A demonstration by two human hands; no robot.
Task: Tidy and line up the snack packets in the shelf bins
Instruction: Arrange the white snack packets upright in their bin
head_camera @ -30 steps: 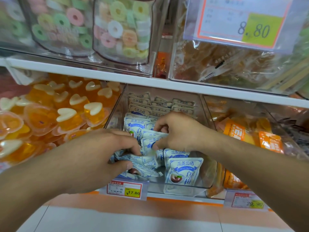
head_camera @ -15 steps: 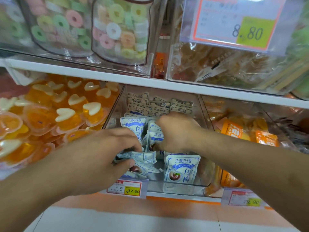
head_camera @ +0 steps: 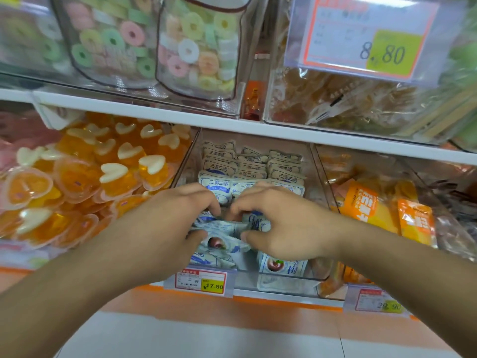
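Clear rigid plastic bin (head_camera: 318, 174), middle of lower shelf: glossy white-and-blue snack packets (head_camera: 219, 183), flat pillow shapes, rear rows upright, front ones crumpled. Left hand (head_camera: 165, 228) and right hand (head_camera: 281, 226) both pinching loose front packets. Neighbouring bin: heart-shaped orange jelly cups (head_camera: 113, 177).

The hands (head_camera: 232, 223) hide perhaps several white packets (head_camera: 219, 244).

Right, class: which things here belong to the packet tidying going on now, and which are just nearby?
In the job:
left hand
right hand
blue-and-white packets
clear middle bin

Just nearby:
heart-shaped jelly cups
orange packets
ring sweets
8.80 price card
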